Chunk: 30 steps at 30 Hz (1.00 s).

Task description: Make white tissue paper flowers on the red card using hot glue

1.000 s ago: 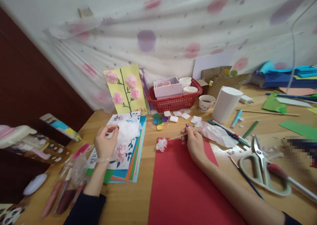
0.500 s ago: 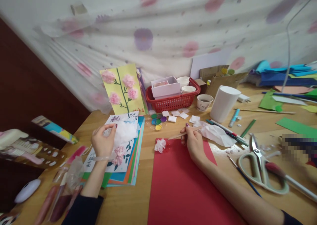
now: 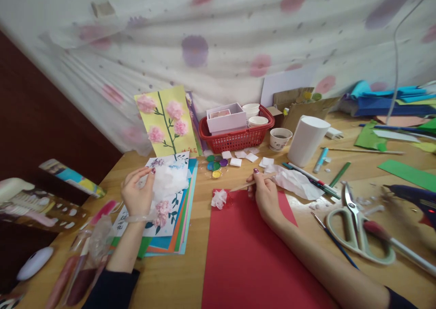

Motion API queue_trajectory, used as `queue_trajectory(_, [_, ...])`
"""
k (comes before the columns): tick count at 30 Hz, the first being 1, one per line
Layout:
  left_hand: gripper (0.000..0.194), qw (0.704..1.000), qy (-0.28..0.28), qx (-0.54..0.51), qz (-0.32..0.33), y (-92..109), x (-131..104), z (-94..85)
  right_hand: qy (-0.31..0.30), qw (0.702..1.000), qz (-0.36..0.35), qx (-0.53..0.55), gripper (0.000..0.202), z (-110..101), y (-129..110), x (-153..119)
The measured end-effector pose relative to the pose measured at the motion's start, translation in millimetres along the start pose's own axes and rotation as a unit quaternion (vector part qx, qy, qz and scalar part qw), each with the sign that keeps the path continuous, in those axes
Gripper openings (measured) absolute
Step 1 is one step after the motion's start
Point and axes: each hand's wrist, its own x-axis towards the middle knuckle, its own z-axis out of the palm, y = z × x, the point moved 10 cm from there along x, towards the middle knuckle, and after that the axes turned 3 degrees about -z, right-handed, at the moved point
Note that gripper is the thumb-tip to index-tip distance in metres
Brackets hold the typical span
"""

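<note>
My left hand (image 3: 138, 193) is over a stack of coloured papers, thumb and fingers pinched at the edge of thin white tissue paper (image 3: 168, 182). The tissue lies on a flower picture (image 3: 163, 218) on top of the stack. A flat wooden stick (image 3: 242, 186) is gripped in my right hand (image 3: 264, 193), its tip pointing left above the far edge of a red sheet (image 3: 252, 254). At that sheet's far left corner sits a crumpled white tissue flower (image 3: 219, 199), beside a shiny clear patch.
Behind stand a red basket (image 3: 235, 142), a paper cup (image 3: 280, 139) and a white roll (image 3: 308, 141). Small paint pots (image 3: 216, 166) and folded white squares (image 3: 235, 162) lie before the basket. At right are scissors (image 3: 357, 227), a brush (image 3: 334, 240) and a glue gun (image 3: 415, 198).
The whole view has shifted slightly. Both hands keep nearly the same place and grip, with the stick and the tissue flower where they were.
</note>
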Motion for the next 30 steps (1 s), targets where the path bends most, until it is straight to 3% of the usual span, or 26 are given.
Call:
queue_trajectory(7, [0.029, 0.986, 0.078, -0.065, -0.135, -19, -2, -16.3, -0.002, 1.0, -0.003, -0.016, 0.044, 0, -1, 0])
queue_trajectory(10, [0.031, 0.979, 0.064, -0.101, -0.167, -8, -14, -12.5, 0.001, 1.0, 0.001, -0.018, 0.045, -1, -1, 0])
queue_trajectory(12, [0.03, 0.979, -0.017, -0.109, -0.169, 11, -26, 4.1, 0.005, 1.0, 0.004, -0.012, 0.046, -1, -2, -1])
queue_trajectory(14, [0.024, 0.958, -0.175, -0.152, -0.171, 35, -48, 36.7, 0.012, 1.0, 0.009, -0.005, 0.046, -2, -3, -2])
queue_trajectory(18, [0.014, 0.835, -0.454, -0.246, -0.188, 80, -116, 86.9, 0.022, 0.999, 0.019, -0.028, 0.046, -6, -2, -6])
queue_trajectory(20, [0.012, 0.786, -0.529, -0.257, -0.19, 91, -145, 96.7, 0.017, 0.998, 0.0, -0.054, 0.048, -7, -5, -8])
queue_trajectory(21, [0.011, 0.778, -0.548, -0.249, -0.183, 93, -154, 99.0, 0.011, 0.997, -0.014, -0.069, 0.049, -6, -7, -10])
queue_trajectory(23, [0.011, 0.791, -0.549, -0.217, -0.159, 91, -163, 100.7, -0.006, 0.994, -0.045, -0.1, 0.052, -3, -11, -14])
queue_trajectory(25, [0.013, 0.825, -0.516, -0.186, -0.135, 86, -161, 99.8, -0.039, 0.988, -0.075, -0.129, 0.055, 3, -15, -20])
queue_trajectory(30, [0.016, 0.871, -0.451, -0.162, -0.108, 79, -151, 101.3, -0.166, 0.947, -0.185, -0.202, 0.052, 31, -33, -43])
